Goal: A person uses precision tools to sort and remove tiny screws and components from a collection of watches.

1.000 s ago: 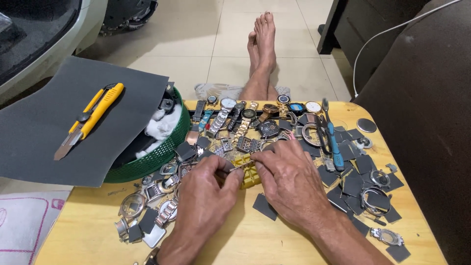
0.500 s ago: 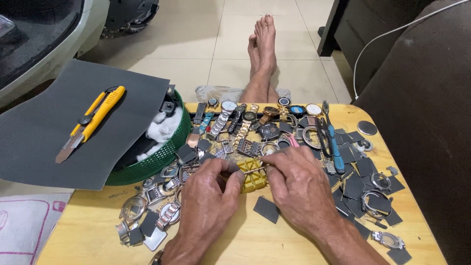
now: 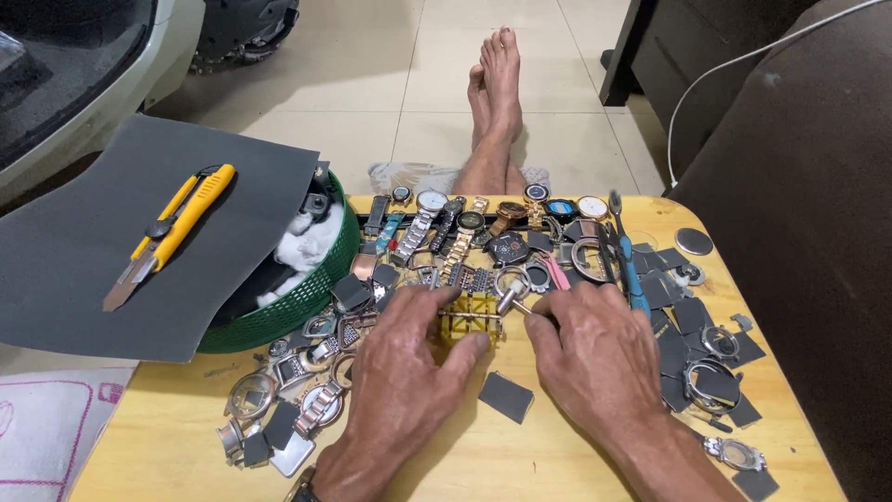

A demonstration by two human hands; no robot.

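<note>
1. Your left hand [image 3: 400, 372] rests on the yellow wooden table [image 3: 520, 465], its fingers [image 3: 437, 307] curled together and pressed down on a gold metal watch bracelet [image 3: 471, 323] at the middle of the table.
2. Your right hand [image 3: 595, 358] lies just beside it, fingers pinched shut on a small silver pin tool [image 3: 513, 302] whose tip sits at the bracelet's right end.
3. The bracelet lies between both hands, partly under your left fingertips, just in front of the heap of watches [image 3: 465, 228].
4. It looks light but floppy: linked metal bends at every joint and probably slides on smooth wood. Hold it flat across the links, close to the end being worked.
5. The tool looks stiff and thin, likely slippery; grip it near the tip for control.
6. Around you: dark grey square pads [image 3: 506, 395] near your wrists, loose watch cases [image 3: 251, 395] at left, a green basket [image 3: 297, 307] under a grey sheet [image 3: 93, 251] that carries a yellow utility knife [image 3: 172, 232].
</note>
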